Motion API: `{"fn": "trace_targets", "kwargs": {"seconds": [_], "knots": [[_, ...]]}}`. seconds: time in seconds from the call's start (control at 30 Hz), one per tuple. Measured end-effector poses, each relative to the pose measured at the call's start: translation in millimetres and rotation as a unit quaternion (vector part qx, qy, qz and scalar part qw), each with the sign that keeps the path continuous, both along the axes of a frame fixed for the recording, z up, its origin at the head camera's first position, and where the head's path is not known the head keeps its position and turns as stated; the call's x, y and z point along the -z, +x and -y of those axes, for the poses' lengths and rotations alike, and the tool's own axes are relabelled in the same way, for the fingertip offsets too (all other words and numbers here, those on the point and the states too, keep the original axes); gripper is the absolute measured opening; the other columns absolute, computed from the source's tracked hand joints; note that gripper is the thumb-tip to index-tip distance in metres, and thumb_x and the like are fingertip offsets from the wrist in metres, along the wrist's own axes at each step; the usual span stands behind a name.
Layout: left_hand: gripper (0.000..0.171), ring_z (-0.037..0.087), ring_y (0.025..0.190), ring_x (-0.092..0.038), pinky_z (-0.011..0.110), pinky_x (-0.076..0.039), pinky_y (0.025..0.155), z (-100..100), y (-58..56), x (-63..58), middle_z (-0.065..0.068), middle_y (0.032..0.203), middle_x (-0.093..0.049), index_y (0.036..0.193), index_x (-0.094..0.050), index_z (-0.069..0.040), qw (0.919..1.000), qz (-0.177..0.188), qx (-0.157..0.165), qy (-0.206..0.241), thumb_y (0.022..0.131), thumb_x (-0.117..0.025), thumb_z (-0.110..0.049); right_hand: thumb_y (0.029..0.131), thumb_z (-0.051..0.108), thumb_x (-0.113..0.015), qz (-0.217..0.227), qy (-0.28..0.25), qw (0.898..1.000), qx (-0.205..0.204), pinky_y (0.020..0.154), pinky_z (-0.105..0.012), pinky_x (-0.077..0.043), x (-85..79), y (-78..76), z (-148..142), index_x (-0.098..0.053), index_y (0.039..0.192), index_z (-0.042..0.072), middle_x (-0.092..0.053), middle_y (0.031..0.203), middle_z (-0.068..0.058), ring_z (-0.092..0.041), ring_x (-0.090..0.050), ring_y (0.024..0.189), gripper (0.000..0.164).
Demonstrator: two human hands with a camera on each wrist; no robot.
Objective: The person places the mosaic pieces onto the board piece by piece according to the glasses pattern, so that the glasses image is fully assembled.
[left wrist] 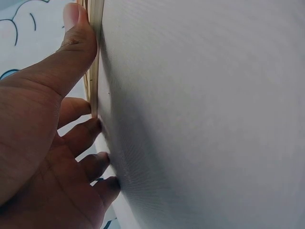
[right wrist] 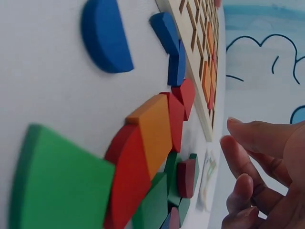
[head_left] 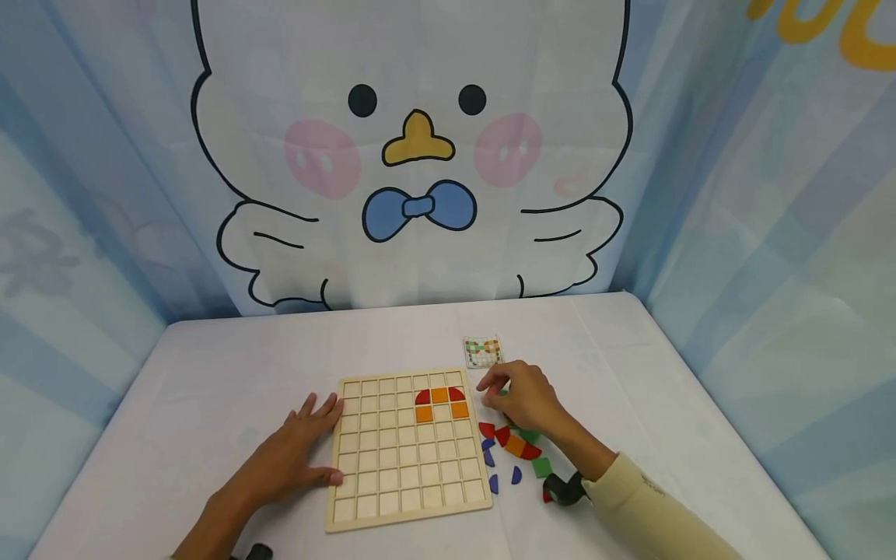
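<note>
Board (head_left: 407, 455), square gridded pale wood, seems light and stiff, best held by its edges; left hand (head_left: 297, 439), spread, touches nine o'clock edge; right hand (head_left: 521, 397), two o'clock, curls empty.

Head view: print on the card (head_left: 483, 354), at 1 o'clock from the board (head_left: 407, 456), is too small to read; the right hand (head_left: 523, 395) partly hides green blocks (head_left: 530, 437). Right wrist view: a green block (right wrist: 62, 183) at 8 o'clock is cut off by the lower edge.
</note>
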State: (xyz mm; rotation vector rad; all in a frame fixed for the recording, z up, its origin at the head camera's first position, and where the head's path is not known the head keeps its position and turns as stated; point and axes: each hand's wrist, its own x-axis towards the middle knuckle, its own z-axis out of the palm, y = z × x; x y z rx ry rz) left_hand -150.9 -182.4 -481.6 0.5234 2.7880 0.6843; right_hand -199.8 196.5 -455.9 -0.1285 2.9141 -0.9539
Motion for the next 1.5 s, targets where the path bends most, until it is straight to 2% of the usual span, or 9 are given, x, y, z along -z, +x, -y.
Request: {"fn": "trace_targets", "kwargs": {"seconds": [0.3, 0.43, 0.73, 0.97, 1.13, 1.33, 1.5], "knots": [[0.116, 0.051, 0.162, -0.017, 0.073, -0.024, 0.127, 1.1, -0.5, 1.9, 0.014, 0.174, -0.03, 0.165, -0.038, -0.008, 1.0, -0.002, 0.0, -0.001, 0.073, -0.087, -0.059, 0.085, 0.017, -0.091, 0.051, 0.013, 0.999, -0.008, 0.062, -0.029, -0.052, 3.6, 12.1, -7.3, -0.079, 0.089, 0.023, -0.064, 0.073, 0.003, -0.017, -0.058, 0.069, 0.013], [0.117, 0.051, 0.162, -0.017, 0.073, -0.024, 0.127, 0.7, -0.5, 1.9, 0.014, 0.174, -0.03, 0.165, -0.038, -0.008, 1.0, 0.0, -0.003, -0.002, 0.073, -0.088, -0.058, 0.082, 0.023, -0.093, 0.07, 0.025, 0.997, -0.013, 0.064, -0.029, -0.051, 5.3, 17.7, -5.9, -0.077, 0.087, 0.022, -0.063, 0.074, 0.003, -0.016, -0.059, 0.072, 0.017], [0.116, 0.05, 0.163, -0.017, 0.073, -0.023, 0.127, 0.9, -0.1, 1.6, 0.013, 0.174, -0.03, 0.165, -0.038, -0.009, 1.0, 0.003, -0.007, 0.002, 0.073, -0.088, -0.058, 0.087, 0.025, -0.09, 0.028, 0.068, 0.997, -0.019, 0.064, -0.028, -0.047, 8.4, 18.0, -2.4, -0.076, 0.085, 0.023, -0.064, 0.073, 0.009, -0.012, -0.057, 0.071, 0.014], [0.115, 0.05, 0.162, -0.017, 0.073, -0.024, 0.126, 1.2, 0.0, 1.5, 0.014, 0.174, -0.03, 0.165, -0.038, -0.009, 1.0, 0.002, -0.003, 0.003, 0.074, -0.087, -0.059, 0.084, 0.026, -0.092, 0.024, 0.079, 0.996, -0.02, 0.067, -0.029, -0.046, 8.8, 18.6, -1.4, -0.072, 0.082, 0.025, -0.064, 0.076, 0.009, -0.012, -0.056, 0.075, 0.02], [0.116, 0.05, 0.162, -0.017, 0.074, -0.024, 0.126, 1.3, -0.3, 1.9, 0.014, 0.174, -0.03, 0.165, -0.038, -0.009, 1.0, 0.002, -0.005, 0.004, 0.074, -0.088, -0.059, 0.086, 0.021, -0.091, 0.023, 0.055, 0.998, -0.024, 0.068, -0.03, -0.048, 7.3, 18.5, 0.2, -0.071, 0.08, 0.025, -0.066, 0.078, 0.01, -0.014, -0.057, 0.077, 0.021], [0.116, 0.051, 0.162, -0.017, 0.073, -0.024, 0.127, 1.0, -0.1, 1.9, 0.015, 0.174, -0.03, 0.165, -0.038, -0.008, 1.0, 0.003, -0.003, 0.005, 0.073, -0.088, -0.058, 0.087, 0.016, -0.089, 0.017, 0.001, 1.0, -0.008, 0.069, -0.031, -0.05, 2.6, 16.9, 3.4, -0.076, 0.079, 0.025, -0.065, 0.075, 0.006, -0.016, -0.058, 0.078, 0.018], [0.115, 0.051, 0.162, -0.017, 0.072, -0.023, 0.128, 1.2, -0.1, 0.9, 0.015, 0.173, -0.031, 0.165, -0.038, -0.007, 1.0, 0.0, 0.001, 0.005, 0.074, -0.088, -0.057, 0.086, 0.017, -0.09, 0.007, -0.031, 0.999, -0.023, 0.072, -0.031, -0.046, 1.6, 15.8, 11.5, -0.079, 0.079, 0.027, -0.068, 0.077, 0.01, -0.016, -0.058, 0.082, 0.016]]}}
